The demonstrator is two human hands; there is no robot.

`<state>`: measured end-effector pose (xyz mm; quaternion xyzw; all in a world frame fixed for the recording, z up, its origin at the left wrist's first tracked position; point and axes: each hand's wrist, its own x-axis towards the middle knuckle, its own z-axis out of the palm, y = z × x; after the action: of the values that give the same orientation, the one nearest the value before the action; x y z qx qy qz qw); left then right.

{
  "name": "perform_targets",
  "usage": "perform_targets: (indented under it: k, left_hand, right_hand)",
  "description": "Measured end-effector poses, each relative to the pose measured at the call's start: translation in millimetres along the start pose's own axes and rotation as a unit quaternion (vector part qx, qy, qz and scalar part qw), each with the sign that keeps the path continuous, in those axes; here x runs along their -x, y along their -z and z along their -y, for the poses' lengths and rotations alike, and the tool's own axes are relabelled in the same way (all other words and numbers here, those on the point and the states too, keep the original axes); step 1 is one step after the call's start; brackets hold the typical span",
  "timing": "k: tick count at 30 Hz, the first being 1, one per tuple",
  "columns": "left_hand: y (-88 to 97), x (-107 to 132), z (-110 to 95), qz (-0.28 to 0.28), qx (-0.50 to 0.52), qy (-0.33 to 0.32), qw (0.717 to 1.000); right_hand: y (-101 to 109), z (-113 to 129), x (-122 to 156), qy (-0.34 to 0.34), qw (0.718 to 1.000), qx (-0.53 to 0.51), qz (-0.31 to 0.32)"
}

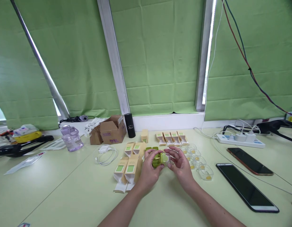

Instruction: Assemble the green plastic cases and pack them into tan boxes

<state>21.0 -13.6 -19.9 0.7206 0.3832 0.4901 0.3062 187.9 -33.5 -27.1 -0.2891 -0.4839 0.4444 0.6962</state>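
My left hand (148, 171) is closed around a small green plastic case (156, 160), held just above the table. My right hand (181, 167) pinches a clear plastic piece (167, 158) at the right side of that case; the fingers partly cover where the two meet. Behind my left fingers, more green plastic (149, 148) shows. Right of my right hand stand several clear plastic cups (206, 172) with yellow spots at the bottom. To the left of my left hand lie small kraft paper boxes (134, 162) with green windows, their white-lined flaps open towards me.
More small paper boxes (167, 138) stand at the back, beside a black cylinder (129, 125) and a brown carton (113, 130). A purple bottle (72, 138) and a coiled white cable (105, 154) lie leftward. Two phones (246, 186) and a power strip (240, 141) occupy the right.
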Motion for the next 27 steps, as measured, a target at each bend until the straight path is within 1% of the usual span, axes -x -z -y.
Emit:
perform_targets:
  k: [2,4,7,10,14,18,22,27]
  left_hand:
    - [1.6,1,-3,0.007,-0.012,-0.005,1.000]
    - [3.4,2,-6,0.013,-0.036,-0.023,0.999]
    - [6.2,4,-12,0.041,-0.090,-0.071,0.993]
    - [7.9,5,-15,0.075,-0.134,-0.111,0.982]
    - [7.3,6,-14,0.110,-0.186,-0.129,0.968]
    - [5.6,6,-13,0.133,-0.223,-0.119,0.958]
    - [4.5,6,-14,0.143,-0.237,-0.107,0.955]
    - [3.1,7,-12,0.142,-0.238,-0.108,0.955]
  right_hand:
    - [2,2,0,0.020,1.000,0.017,-0.011]
    - [5,3,-1,0.033,0.998,0.040,-0.040]
    - [9,3,-3,0.042,0.992,0.077,-0.096]
    - [11,2,-5,0.042,0.987,0.093,-0.128]
    - [13,-2,-6,0.039,0.985,0.091,-0.138]
    - [14,-4,-6,0.033,0.986,0.094,-0.133]
    - [14,-5,-6,0.036,0.985,0.106,-0.131]
    - [13,-4,-7,0.031,0.986,0.098,-0.132]
